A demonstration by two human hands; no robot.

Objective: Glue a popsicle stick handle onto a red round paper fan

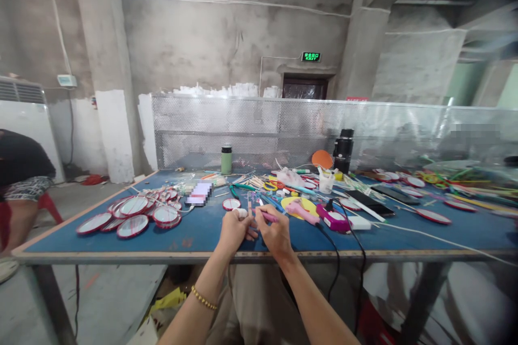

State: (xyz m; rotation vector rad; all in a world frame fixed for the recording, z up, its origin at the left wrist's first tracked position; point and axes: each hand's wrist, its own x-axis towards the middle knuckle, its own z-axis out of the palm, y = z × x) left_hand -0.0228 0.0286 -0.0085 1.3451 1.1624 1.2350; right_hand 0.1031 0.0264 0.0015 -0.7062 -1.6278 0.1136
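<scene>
From where I stand, fine work like this seems to want a steady narrow strip (250,206) and small, light strokes from the pink pen-like tool (270,218), with the heels of both hands braced on the table (178,238). Both things are at the lower centre of the frame, just short of a round red-rimmed disc (231,204). The left hand (233,233) has its grip pinched close on the strip, which stands up past the fingertips. The right hand (276,232) holds the tool like a pencil, its grip narrow, knuckles bent. Both forearms reach in from the bottom edge, converging; whether tool and strip touch, I can't tell.
</scene>
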